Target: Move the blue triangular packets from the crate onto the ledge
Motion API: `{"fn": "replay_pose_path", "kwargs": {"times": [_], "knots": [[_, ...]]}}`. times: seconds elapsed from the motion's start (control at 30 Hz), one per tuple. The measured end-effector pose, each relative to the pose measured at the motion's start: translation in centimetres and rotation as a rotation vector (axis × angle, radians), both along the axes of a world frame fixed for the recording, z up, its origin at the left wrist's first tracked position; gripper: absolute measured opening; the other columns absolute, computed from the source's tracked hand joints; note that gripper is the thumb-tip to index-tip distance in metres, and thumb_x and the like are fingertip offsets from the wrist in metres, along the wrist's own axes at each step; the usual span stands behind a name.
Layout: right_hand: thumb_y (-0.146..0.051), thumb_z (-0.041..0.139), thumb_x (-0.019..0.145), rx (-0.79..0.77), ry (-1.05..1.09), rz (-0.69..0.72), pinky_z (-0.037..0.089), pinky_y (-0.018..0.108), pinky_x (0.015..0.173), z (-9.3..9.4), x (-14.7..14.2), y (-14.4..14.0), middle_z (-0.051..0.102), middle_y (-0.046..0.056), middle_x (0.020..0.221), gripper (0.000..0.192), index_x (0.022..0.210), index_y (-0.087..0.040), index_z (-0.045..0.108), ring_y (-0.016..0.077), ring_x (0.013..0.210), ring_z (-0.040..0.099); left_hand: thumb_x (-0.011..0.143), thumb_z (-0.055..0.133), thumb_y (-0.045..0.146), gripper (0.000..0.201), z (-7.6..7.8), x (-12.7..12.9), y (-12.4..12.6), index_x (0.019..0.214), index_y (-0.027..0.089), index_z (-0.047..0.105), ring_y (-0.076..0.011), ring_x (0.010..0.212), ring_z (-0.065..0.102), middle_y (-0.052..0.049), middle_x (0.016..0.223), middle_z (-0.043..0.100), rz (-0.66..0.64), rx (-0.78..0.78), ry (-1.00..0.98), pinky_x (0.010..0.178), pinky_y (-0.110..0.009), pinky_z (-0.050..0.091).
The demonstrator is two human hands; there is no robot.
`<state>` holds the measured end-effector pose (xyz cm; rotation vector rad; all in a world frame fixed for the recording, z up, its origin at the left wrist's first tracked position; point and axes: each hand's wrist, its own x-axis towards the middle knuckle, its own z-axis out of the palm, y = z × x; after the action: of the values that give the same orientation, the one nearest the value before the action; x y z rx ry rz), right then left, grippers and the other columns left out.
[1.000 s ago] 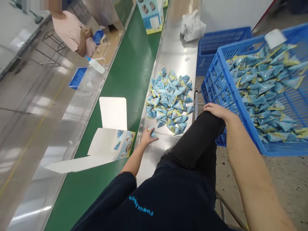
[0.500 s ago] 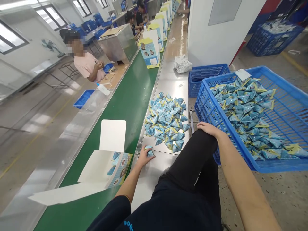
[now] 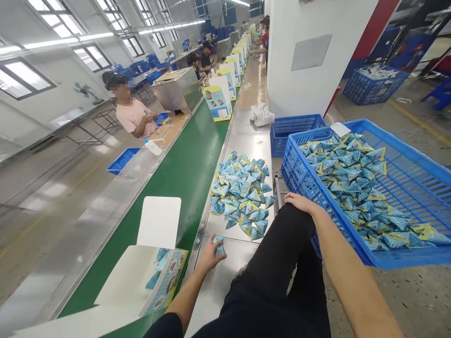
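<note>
My left hand (image 3: pixel 210 256) grips a small blue pyramid-shaped packet (image 3: pixel 218 244) on the metal ledge (image 3: pixel 229 277). Just beyond it spreads a pile of similar blue and yellow packets (image 3: pixel 241 188). On the green conveyor belt (image 3: pixel 183 173), left of that hand, an open carton (image 3: pixel 120 277) lies with its white flaps spread and several blue packets inside. My right hand (image 3: pixel 298 201) rests on my knee, palm down with fingers extended, and holds nothing.
A blue plastic crate (image 3: pixel 373 260) holding many packets stands at my right, with another blue crate (image 3: pixel 298 123) behind it. Upright cartons (image 3: pixel 216 101) line the belt ahead. A cloth (image 3: pixel 261 115) lies beside the white pillar (image 3: pixel 282 80). A co-worker (image 3: pixel 132 115) sits across the belt.
My view has tilted up, so everything sits lower in the picture. The open carton has shifted slightly nearer along the belt. My left hand keeps its packet; my right hand stays on the knee.
</note>
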<state>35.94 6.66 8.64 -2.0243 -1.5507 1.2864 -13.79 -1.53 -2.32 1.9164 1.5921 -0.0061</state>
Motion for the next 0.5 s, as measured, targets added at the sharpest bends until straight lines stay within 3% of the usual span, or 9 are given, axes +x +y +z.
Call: {"fn": "replay_pose_path", "kwargs": {"times": [0.2,0.43,0.5], "knots": [[-0.040,0.056,0.087,0.032,-0.008,0.017,0.055,0.037,0.089,-0.2,0.0,0.1,0.077,0.007,0.107,0.021,0.091,-0.024,0.070,0.0318,0.107,0.069,0.071,0.085,0.026,0.056,0.4,1.2,0.1,0.125,0.026,0.071,-0.0366,0.142,0.055,-0.012,0.168,0.039,-0.026,-0.040,0.117,0.117,-0.049,0.046],[-0.037,0.055,0.089,0.034,-0.007,0.017,0.054,0.037,0.092,-0.2,-0.1,0.1,0.077,0.006,0.110,0.020,0.093,-0.024,0.070,0.0310,0.111,0.068,0.081,0.077,0.038,0.048,1.0,1.8,0.4,0.128,0.027,0.073,-0.0362,0.147,0.050,-0.011,0.160,0.047,0.101,0.271,0.012,0.123,-0.050,0.043],[-0.036,0.054,0.090,0.030,-0.005,0.016,0.054,0.037,0.093,-0.1,-0.2,0.1,0.076,0.006,0.110,0.020,0.095,-0.024,0.070,0.0301,0.110,0.068,0.082,0.076,0.039,0.050,0.7,1.9,0.0,0.131,0.028,0.072,-0.0357,0.148,0.049,-0.010,0.162,0.047,0.093,0.242,0.024,0.122,-0.049,0.043]]}}
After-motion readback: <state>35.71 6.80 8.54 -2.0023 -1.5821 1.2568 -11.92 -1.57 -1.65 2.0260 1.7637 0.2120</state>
